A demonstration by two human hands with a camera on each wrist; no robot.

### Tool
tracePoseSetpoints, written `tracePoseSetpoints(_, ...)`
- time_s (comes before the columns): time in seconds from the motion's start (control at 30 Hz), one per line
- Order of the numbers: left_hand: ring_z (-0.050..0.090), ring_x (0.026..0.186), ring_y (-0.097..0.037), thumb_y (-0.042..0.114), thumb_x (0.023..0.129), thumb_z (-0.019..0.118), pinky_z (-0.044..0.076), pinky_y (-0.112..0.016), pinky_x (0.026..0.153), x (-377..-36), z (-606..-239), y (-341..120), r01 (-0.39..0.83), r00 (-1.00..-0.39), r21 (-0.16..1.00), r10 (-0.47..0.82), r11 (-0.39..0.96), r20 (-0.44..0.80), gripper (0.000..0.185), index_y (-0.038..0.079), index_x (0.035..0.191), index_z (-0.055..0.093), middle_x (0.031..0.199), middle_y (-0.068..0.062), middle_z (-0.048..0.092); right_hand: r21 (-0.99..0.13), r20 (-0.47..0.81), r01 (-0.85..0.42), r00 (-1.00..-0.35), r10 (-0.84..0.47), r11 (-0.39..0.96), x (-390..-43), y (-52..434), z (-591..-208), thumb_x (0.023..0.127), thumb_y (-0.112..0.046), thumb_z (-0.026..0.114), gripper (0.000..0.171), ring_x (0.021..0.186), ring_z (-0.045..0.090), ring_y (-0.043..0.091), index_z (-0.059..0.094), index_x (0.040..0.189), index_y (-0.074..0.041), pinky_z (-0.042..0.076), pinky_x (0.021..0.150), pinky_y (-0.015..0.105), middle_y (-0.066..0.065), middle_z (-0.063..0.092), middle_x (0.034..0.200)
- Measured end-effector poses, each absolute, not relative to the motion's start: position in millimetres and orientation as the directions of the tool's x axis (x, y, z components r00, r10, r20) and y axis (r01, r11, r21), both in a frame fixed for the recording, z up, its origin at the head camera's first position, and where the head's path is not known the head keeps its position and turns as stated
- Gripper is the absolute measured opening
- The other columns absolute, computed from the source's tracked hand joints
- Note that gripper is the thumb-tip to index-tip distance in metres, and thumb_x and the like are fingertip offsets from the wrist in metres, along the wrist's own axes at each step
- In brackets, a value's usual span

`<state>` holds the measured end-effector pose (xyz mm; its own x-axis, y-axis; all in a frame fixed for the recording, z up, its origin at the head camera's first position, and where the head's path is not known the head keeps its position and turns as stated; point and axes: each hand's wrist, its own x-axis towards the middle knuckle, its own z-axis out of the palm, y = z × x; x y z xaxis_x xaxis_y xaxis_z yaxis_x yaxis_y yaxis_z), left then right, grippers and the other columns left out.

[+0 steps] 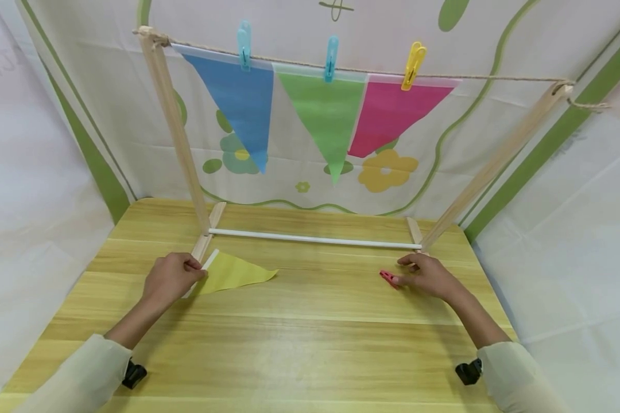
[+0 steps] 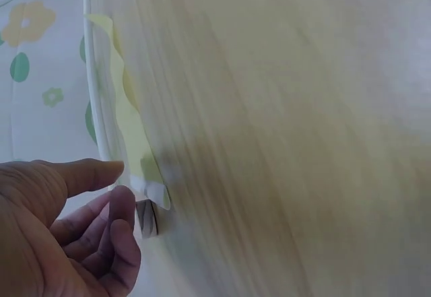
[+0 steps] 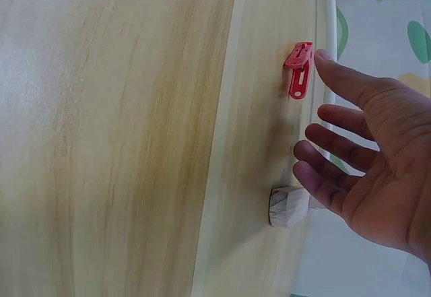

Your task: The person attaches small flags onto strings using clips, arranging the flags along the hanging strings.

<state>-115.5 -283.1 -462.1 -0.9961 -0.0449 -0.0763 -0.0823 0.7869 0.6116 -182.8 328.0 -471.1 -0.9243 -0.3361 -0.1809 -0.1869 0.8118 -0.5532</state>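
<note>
A yellow pennant (image 1: pixel 232 274) with a white strip along one edge lies on the table at the left. My left hand (image 1: pixel 171 276) is at that white edge, thumb and forefinger a little apart in the left wrist view. There the pennant (image 2: pixel 131 118) looks wavy, and I cannot tell whether the fingers touch it. On the right, a red clothespin (image 1: pixel 389 279) lies on the table. My right hand (image 1: pixel 427 276) hovers beside it with fingers spread and loosely bent. In the right wrist view the thumb tip is close to the clothespin (image 3: pixel 300 71); nothing is in the palm.
Two wooden posts (image 1: pixel 178 132) hold a twine (image 1: pixel 496 77). Blue (image 1: pixel 243 94), green (image 1: pixel 325 103) and pink (image 1: pixel 398 112) pennants hang from it with two blue clothespins (image 1: pixel 244 46) and a yellow one (image 1: pixel 414 66). A white rod (image 1: pixel 315 239) joins the posts' bases.
</note>
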Motion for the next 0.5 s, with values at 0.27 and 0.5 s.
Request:
tracePoseSetpoints(0.27,0.065,0.069,-0.019,0.026,0.098,0.085,0.047,-0.034,0.052,-107.5,-461.6,-288.4,-0.118,-0.991,0.574,-0.059,0.811,-0.120,0.023,0.004,0.103,0.081,0.091,-0.009,0.082,-0.538,-0.201,-0.207,-0.910,-0.363,0.817,-183.7,328.7,-473.8,0.095,-0.040,0.094,0.072,0.132,0.068,0.053,0.069,0.146,0.005,0.059,0.110,0.068,0.030,0.072,0.144)
tracePoseSetpoints(0.5,0.064,0.071,-0.020,0.025,0.097,0.086,0.047,-0.035,0.054,-101.8,-461.9,-293.4,-0.133,-0.987,0.567,-0.058,0.813,-0.149,0.024,0.003,0.107,0.082,0.095,-0.011,0.082,-0.514,-0.174,-0.265,-0.899,-0.402,0.816,-181.5,325.3,-472.9,0.090,-0.038,0.099,0.071,0.127,0.069,0.050,0.073,0.139,0.006,0.058,0.108,0.069,0.029,0.074,0.138)
